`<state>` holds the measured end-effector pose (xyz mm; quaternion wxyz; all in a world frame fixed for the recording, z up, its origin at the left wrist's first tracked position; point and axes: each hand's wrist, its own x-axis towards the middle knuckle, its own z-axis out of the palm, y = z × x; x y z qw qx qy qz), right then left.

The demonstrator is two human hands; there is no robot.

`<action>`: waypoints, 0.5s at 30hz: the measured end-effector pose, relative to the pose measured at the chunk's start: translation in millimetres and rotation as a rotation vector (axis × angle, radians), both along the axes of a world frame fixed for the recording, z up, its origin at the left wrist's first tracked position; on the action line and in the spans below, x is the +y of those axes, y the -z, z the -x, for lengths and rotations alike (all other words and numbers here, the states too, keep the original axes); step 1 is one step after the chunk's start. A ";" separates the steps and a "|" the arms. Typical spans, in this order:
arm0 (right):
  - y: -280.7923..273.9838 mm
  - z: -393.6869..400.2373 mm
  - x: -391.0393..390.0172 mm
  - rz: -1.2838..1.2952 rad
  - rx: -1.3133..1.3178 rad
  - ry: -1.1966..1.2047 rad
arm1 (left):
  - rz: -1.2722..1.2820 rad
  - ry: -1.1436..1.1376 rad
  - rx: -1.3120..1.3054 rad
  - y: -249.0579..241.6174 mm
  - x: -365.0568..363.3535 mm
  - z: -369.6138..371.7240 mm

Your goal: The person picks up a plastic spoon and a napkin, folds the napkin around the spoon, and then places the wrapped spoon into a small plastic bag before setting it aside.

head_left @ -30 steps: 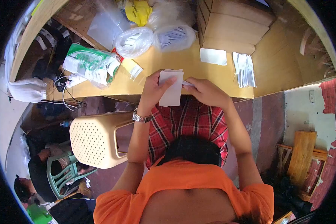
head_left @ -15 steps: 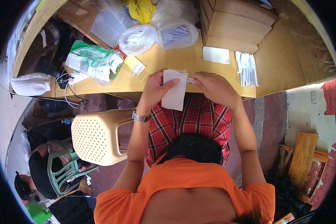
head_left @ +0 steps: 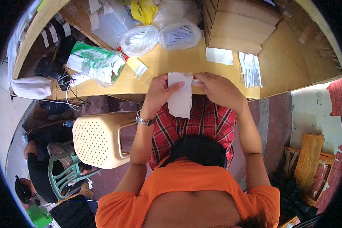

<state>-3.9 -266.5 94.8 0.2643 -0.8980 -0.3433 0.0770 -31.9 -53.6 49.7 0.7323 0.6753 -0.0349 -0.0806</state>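
1. white paper: above plaid lap, by the near edge of the table.
2. left hand: narrow grip on white paper, thumb on its face.
3. right hand: pinching pale strip at the paper's right edge; strip partly hidden by fingers.
4. beyond, on table: flat white sheet, bundle of strips just right of it, two clear bags side by side.

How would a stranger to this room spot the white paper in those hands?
Find the near edge of the wooden desk. There, the left hand, with a watch on its wrist, holds the white paper. Unlike the white sheet lying flat by the cardboard boxes, it is being held.
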 end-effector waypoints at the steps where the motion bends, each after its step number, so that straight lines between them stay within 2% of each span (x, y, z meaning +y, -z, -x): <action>1: -1.4 0.2 -0.1 -0.004 0.017 0.007 | 0.006 0.004 -0.002 -0.1 -0.5 0.4; 3: -3.5 1.5 1.5 -0.011 0.054 0.023 | 0.020 0.001 0.023 -4.2 -2.1 2.0; 6: -4.9 5.2 6.2 -0.035 -0.033 0.059 | 0.038 0.019 0.023 -2.7 -3.9 2.0; 15: -16.8 9.4 13.0 -0.080 0.102 0.117 | 0.114 0.006 -0.058 -9.8 -9.4 2.5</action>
